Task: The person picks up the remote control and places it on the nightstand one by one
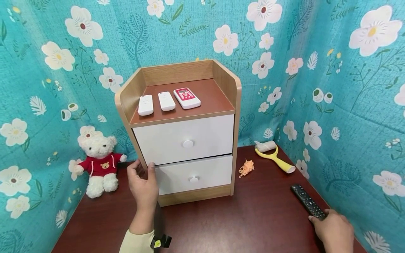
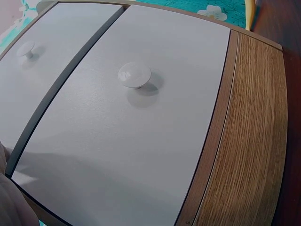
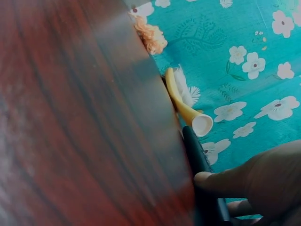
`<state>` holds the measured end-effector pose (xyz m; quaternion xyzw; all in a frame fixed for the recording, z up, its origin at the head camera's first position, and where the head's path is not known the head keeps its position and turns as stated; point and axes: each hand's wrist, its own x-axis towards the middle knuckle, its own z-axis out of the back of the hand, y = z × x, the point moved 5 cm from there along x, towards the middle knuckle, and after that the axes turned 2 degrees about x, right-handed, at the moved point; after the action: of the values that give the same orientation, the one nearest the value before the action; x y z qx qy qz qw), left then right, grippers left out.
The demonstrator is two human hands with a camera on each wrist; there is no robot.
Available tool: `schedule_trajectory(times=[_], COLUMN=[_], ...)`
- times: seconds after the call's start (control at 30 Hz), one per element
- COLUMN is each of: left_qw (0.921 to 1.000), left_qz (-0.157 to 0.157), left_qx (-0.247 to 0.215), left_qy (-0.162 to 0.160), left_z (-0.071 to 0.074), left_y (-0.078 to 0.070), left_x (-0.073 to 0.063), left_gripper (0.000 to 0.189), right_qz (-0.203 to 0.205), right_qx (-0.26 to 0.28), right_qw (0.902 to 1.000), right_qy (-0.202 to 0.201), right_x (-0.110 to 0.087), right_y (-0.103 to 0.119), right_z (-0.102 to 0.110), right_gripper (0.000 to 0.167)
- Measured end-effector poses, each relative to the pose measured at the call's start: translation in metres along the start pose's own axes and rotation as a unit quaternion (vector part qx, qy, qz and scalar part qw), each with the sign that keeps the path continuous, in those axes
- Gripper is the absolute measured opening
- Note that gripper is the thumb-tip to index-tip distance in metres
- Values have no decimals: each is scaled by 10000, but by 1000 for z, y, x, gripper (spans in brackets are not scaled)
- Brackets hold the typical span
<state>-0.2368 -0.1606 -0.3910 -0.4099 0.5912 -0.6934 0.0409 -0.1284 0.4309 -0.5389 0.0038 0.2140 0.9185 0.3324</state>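
In the head view my left hand grips the left side edge of a small two-drawer cabinet, thumb at the front and fingers round the side. Its white upper drawer and lower drawer each have a round knob; both drawers sit closed. At the right, my right hand holds the near end of a black remote control between thumb and fingers. The right wrist view shows the thumb along the side of that remote. Only a sliver of the left hand shows in the left wrist view.
Three white remotes lie on the cabinet top, one with a red face. A teddy bear in a red sweater sits left. To the right lie an orange stringy bundle and a yellow-handled lint roller. Floral curtains surround the table.
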Motion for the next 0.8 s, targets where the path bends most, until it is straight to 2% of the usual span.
schedule_trajectory(times=[0.17,0.27,0.7,0.8], left_qw=[10000,10000,10000,10000], left_qz=[-4,-11,23,27], left_qx=[7,22,-38,-51], left_qy=[-1,18,-8,-8], left_z=[0,0,-1,-1], left_y=[2,3,3,3], left_x=[0,0,3,2], left_gripper=[43,44,44,45], right_qz=[189,319,-132,-217], right_qx=[-373,-380,162,332], right_qw=[9990,9986,9998,9991], right_qy=[180,155,41,138], right_x=[-1,-2,-2,-2], right_y=[1,2,5,7], right_z=[1,3,7,5], right_gripper=[71,70,78,84])
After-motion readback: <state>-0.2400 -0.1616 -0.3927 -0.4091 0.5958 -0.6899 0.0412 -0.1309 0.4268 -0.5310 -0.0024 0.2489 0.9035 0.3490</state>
